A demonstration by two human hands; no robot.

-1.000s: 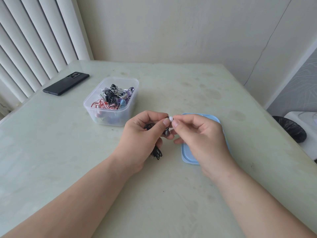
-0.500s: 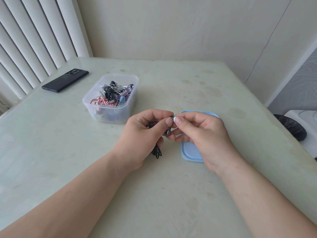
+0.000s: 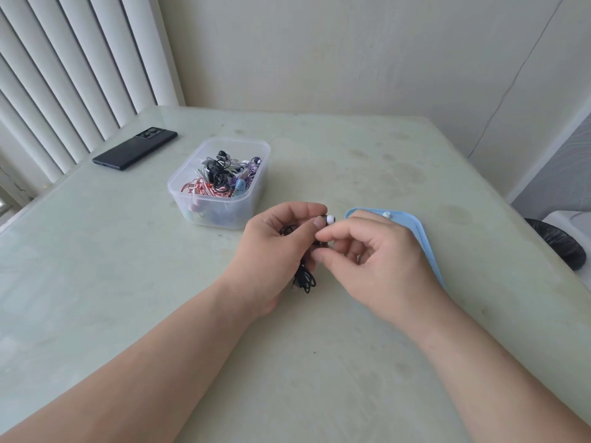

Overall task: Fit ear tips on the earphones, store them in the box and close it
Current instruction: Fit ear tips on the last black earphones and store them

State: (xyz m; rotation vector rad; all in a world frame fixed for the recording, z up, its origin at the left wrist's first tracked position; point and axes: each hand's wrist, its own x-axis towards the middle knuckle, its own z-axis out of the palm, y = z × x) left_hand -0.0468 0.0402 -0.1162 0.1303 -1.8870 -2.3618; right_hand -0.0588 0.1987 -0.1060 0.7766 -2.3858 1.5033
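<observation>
Centre frame, left hand (image 3: 278, 243) gripping black earphones (image 3: 303, 279), white ear tip (image 3: 330, 219) pointing toward frame right, right hand (image 3: 380, 257) pinching them just below, contact largely hidden.

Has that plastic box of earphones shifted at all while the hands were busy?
No. The box keeps the same spot and angle beside the phone; only the camera view has changed a little.

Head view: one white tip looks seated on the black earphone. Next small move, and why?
Probably the right hand reaches for the spare white ear tip on the blue lid. The left hand grips the black earphone, one bud already wearing a white tip; the second bud, just below, seems bare.
</observation>
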